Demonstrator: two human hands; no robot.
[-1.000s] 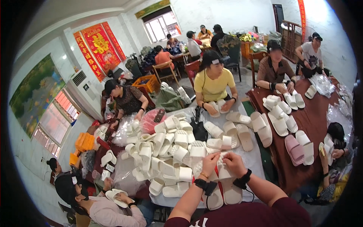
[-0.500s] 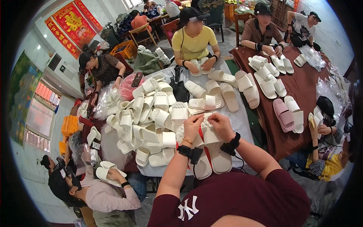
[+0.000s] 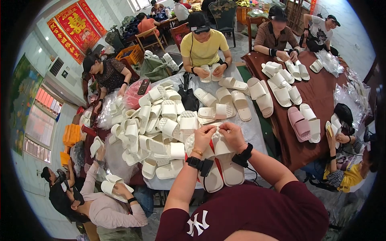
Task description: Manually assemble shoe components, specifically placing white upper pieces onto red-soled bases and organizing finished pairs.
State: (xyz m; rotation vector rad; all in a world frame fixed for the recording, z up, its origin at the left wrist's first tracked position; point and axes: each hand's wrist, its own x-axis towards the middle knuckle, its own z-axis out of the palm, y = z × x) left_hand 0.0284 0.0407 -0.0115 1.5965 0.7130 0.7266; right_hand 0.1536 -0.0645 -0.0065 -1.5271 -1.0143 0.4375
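Cream slippers (image 3: 233, 172), 2 abreast, long axes fore-and-aft, toes away, left fingers (image 3: 209, 129) and right fingers (image 3: 226, 127) pinched closed, what's held unclear

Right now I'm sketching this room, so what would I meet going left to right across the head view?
Green wall picture, orange bundle, pile of white slippers, left hand, right hand, pink slipper, far-right clear plastic.

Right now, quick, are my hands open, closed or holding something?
Left hand: closed in a pinch over the white slippers; anything gripped can't be told.
Right hand: also pinched closed; grip unclear.
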